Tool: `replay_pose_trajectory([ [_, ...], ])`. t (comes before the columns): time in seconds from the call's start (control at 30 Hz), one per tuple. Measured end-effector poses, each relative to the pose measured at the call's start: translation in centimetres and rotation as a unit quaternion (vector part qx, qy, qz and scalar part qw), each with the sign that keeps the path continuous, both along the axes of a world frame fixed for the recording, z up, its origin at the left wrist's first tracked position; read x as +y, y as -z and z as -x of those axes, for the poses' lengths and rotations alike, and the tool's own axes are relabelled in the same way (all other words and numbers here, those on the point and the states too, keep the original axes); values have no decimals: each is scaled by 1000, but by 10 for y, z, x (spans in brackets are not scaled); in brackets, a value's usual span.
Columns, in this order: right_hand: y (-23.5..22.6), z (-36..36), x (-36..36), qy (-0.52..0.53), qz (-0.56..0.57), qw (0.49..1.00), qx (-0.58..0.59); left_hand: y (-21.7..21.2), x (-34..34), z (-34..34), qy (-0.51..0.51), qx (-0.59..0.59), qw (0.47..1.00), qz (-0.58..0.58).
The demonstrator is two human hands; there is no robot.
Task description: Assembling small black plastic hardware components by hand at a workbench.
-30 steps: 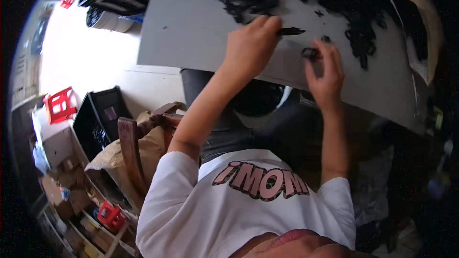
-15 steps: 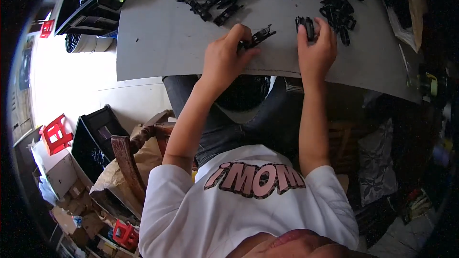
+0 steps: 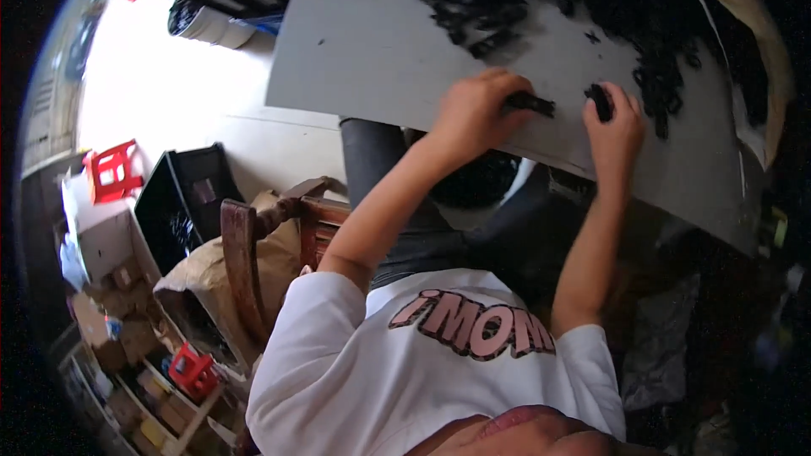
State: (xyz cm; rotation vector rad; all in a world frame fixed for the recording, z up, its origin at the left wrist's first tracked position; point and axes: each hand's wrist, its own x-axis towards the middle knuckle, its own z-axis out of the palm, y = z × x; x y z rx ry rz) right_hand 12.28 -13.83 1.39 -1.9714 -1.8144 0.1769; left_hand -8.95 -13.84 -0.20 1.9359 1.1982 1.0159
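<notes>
Two hands work at the grey tabletop (image 3: 363, 59): the left hand (image 3: 473, 114) grips one black strip (image 3: 530, 103), the right hand (image 3: 615, 131) grips one black piece (image 3: 600, 101), a heap of black parts (image 3: 608, 0) beyond both.

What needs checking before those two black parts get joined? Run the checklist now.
1. Left hand grips the long black part: ok.
2. Right hand grips the small black part: ok.
3. The two parts are apart, not yet touching: ok.
4. Bare grey board under the hands: ok.
5. Pile of black parts lies beyond the hands: ok.
6. Parts aligned for mating: cannot tell.
</notes>
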Motion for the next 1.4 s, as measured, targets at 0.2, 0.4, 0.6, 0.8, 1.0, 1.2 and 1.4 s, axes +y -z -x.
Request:
replay_pose_trajectory([
  [0.2, -28, 40, -17, -217, 12, 968, 127, -5, -1, 4, 16, 6, 998, 64],
  [0.4, -25, 42, -15, -220, 40, 969, 101, -1, 2, 8, 51, -17, 998, 35],
  [0.6, -25, 46, -19, -236, -5, 971, 37, 1, -1, 1, 54, -25, 997, 39],
  [0.8, -12, 33, -22, -168, 108, 934, 295, -10, -4, 11, 114, -122, 981, 97],
  [1.0, -8, 40, -34, -176, 142, 889, 399, -3, -7, 14, 185, -148, 971, 9],
  [1.2, -8, 33, -36, -239, 83, 884, 394, -25, -13, 19, 174, -156, 941, 244],
  [1.4, 0, 21, -8, -255, 69, 880, 395, -15, -13, 19, 94, -210, 965, 123],
])
